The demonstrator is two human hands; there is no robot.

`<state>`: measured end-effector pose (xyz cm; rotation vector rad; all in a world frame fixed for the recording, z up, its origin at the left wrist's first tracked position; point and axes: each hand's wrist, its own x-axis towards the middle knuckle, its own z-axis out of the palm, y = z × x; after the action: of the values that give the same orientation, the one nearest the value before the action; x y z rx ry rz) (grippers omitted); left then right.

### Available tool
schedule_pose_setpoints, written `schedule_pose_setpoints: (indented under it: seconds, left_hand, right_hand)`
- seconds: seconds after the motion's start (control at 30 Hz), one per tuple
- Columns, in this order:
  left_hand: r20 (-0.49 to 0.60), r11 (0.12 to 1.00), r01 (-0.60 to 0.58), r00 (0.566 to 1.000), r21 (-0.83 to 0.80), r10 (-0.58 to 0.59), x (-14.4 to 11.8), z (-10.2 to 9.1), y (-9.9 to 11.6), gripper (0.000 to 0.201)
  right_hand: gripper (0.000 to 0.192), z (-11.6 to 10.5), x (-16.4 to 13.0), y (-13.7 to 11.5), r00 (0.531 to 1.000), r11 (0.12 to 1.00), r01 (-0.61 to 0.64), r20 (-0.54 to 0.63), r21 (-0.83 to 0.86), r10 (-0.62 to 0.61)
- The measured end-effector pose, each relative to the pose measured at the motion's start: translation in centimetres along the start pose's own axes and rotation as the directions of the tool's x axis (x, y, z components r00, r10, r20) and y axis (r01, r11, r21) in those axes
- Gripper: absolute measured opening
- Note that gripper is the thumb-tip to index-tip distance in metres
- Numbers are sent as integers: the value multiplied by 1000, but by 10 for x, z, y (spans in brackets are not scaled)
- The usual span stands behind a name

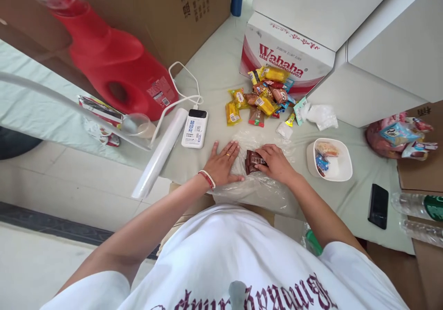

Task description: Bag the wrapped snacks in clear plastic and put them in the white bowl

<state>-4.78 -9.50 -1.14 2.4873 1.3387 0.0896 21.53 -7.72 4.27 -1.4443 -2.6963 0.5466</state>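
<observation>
A dark brown snack packet (252,163) lies on a sheet of thin clear plastic film (256,191) at the table's front edge. My right hand (276,163) is closed over the packet's right side, with its fingers and thumb on the wrapper. Just left of it, my left hand (224,163) rests flat on the film, fingers outstretched and holding nothing. Beyond both hands sits a pile of wrapped snacks (266,102) in yellow, brown, red and blue. To the right, a white plastic bowl (349,170) contains a few wrapped snacks.
A roll of clear film (159,155) and a white power bank (194,132) with a cable lie left. Behind them stands a red jug (114,56). A Wahaha carton (256,47) backs the pile. A black phone (378,206) and a snack bag (394,137) are on the right.
</observation>
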Motion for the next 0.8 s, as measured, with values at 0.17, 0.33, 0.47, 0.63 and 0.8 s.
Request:
schedule_pose_setpoints:
  seconds: [0.17, 0.33, 0.47, 0.63, 0.8]
  left_hand:
    - [-2, 1000, 5, 1000, -13, -5, 2, -1, 1, 106]
    - [-29, 1000, -2, 1000, -16, 1, 1, 0, 1, 110]
    - [-42, 1000, 4, 999, -5, -4, 2, 2, 1, 111]
    - [-73, 999, 39, 996, -25, -40, -3, -3, -1, 111]
    - [-137, 981, -187, 974, -44, 179, -34, -12, -14, 78]
  right_hand:
    - [58, 5, -2, -5, 997, 997, 68, 35, -37, -67]
    - [54, 6, -11, -7, 999, 995, 53, -2, -80, -53]
    - [55, 8, -9, -10, 996, 996, -57, -79, -66, 52]
    - [57, 12, -8, -15, 990, 989, -124, -81, -76, 118]
    - [66, 8, -61, -19, 969, 992, 7, -247, 122, 24]
